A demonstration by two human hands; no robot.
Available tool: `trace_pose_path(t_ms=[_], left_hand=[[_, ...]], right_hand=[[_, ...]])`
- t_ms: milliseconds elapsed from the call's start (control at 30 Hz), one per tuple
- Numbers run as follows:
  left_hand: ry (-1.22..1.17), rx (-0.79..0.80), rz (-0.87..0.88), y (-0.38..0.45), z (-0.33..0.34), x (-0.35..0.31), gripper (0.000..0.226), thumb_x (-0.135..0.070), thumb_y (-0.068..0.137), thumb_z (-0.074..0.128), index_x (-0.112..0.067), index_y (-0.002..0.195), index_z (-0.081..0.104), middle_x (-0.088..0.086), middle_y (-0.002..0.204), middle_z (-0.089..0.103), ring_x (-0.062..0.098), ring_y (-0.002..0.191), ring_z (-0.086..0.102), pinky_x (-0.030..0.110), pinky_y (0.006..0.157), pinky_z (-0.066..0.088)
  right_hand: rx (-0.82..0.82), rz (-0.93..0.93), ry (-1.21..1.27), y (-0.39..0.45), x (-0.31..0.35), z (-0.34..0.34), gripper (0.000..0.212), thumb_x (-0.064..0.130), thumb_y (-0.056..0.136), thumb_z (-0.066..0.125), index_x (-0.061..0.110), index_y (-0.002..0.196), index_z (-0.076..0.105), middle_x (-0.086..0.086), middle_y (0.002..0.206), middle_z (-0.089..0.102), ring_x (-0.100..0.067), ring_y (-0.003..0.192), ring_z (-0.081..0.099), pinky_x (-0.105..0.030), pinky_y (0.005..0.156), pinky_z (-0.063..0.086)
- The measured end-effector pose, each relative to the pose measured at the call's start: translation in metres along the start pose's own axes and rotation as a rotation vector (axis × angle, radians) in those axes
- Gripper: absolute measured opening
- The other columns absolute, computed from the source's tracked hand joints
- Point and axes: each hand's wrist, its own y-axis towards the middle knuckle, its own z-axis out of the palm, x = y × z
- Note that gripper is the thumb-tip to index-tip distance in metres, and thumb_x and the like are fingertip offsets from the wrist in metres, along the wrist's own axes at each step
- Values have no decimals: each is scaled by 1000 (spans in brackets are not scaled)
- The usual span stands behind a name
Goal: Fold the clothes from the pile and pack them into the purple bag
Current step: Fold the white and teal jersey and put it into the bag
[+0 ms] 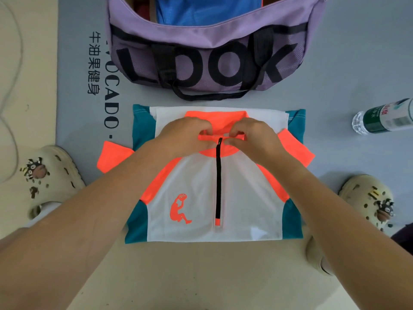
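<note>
At your far left a cream foam clog with small charms (pixel 48 177) sits where the beige floor meets the grey-blue exercise mat (pixel 357 52), which carries black printed lettering along its left side. Moving inward, the white zip-neck sports shirt with neon orange shoulders and teal side panels (pixel 190 198) lies flat on the mat directly in front of you, folded across so its lower part is tucked under and a white layer shows beyond the collar. An orange figure is printed on the chest, left of the black zipper (pixel 218 182).

Your left hand (pixel 183 136) has its fingertips pressed together on the left half of the orange collar, pinching the collar edge just beside the zipper top. Your right hand (pixel 252 138) mirrors it, pinching the right half of the collar, so both hands nearly meet over the zipper pull.

Beyond the shirt, close but not touching it, stands the purple mesh-fronted duffel bag with bold black letters and black handles (pixel 207 34); its top is open and a blue folded garment (pixel 207 10) lies inside. To the right a clear plastic water bottle with a green label (pixel 384 117) lies on its side on the mat, and a second charm-studded cream clog (pixel 368 200) rests at your right.
</note>
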Motion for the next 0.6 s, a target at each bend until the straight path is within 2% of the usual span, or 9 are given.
trace_pose_path(t_ms=[100, 200, 267, 367, 400, 467, 533, 600], left_hand=[[32, -126, -34, 0, 3, 2, 13, -35, 91, 61, -24, 96, 64, -7, 96, 55, 19, 94, 57, 32, 76, 42], [158, -197, -89, -3, 14, -5, 20, -25, 94, 56, -18, 112, 59, 4, 114, 54, 29, 94, 58, 39, 74, 47], [269, -337, -76, -10, 27, -16, 29, -18, 91, 57, -11, 119, 58, 14, 119, 52, 35, 92, 57, 43, 67, 47], [342, -505, 177, -26, 59, -43, 29, -16, 83, 64, -8, 110, 65, 17, 111, 61, 35, 88, 59, 43, 65, 48], [368, -496, 238, -30, 72, -52, 32, -21, 82, 65, -9, 111, 66, 16, 114, 63, 34, 91, 60, 42, 67, 48], [386, -335, 210, -36, 95, -67, 47, -38, 85, 62, -15, 125, 61, 13, 134, 56, 35, 111, 56, 43, 81, 47], [408, -157, 81, -40, 114, -75, 68, -57, 88, 52, -22, 145, 42, 10, 155, 33, 36, 137, 35, 49, 100, 36], [401, -117, 7, -41, 125, -77, 81, -67, 85, 47, -24, 152, 28, 8, 161, 19, 36, 145, 19, 54, 107, 27]], right_hand=[[47, 57, -164, 9, -5, -3, 23, 34, 84, 70, 14, 90, 61, -2, 97, 57, -25, 86, 57, -39, 74, 47], [77, 44, -272, 9, -7, -4, 31, 33, 82, 71, 12, 102, 61, -7, 106, 47, -30, 92, 56, -40, 74, 46], [-46, 19, -202, 1, -11, -7, 37, 29, 83, 71, 11, 113, 59, -12, 115, 46, -31, 92, 54, -40, 72, 47], [-306, 134, -135, -23, -33, -19, 38, 25, 83, 70, 8, 116, 58, -14, 116, 50, -33, 95, 55, -40, 75, 46], [-315, 216, -168, -32, -45, -23, 41, 28, 83, 70, 8, 117, 58, -14, 116, 51, -35, 100, 54, -42, 80, 44], [-215, 414, -282, -51, -65, -26, 57, 42, 81, 72, 10, 123, 53, -14, 120, 50, -36, 111, 48, -46, 88, 39], [-157, 568, -322, -66, -77, -24, 73, 55, 74, 73, 10, 126, 48, -13, 121, 50, -35, 113, 48, -47, 89, 37], [-141, 669, -247, -71, -84, -22, 72, 60, 71, 74, 11, 116, 48, -8, 112, 57, -32, 107, 54, -45, 88, 34]])
